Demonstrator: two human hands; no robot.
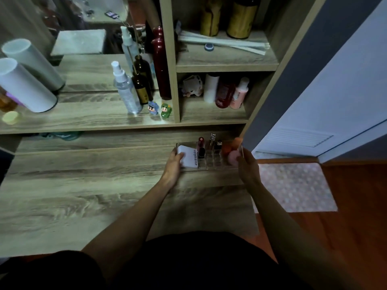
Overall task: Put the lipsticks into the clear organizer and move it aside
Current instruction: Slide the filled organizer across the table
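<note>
Clear organizer [209, 162] sits at dressing table's [83, 185] far right corner, lipsticks [201, 146] upright inside. Left hand [172, 164] and right hand [247, 164] grip its ends, fingers curled closed. Risk: tilt or jerk topples lipsticks, spills sponges [232, 156]; right end nears table edge.

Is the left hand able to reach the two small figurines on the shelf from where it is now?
Probably yes, but not at once. The left hand grips the left end of the clear organizer; it must let go first. The figurines stand in the open above it, nothing in front.
</note>
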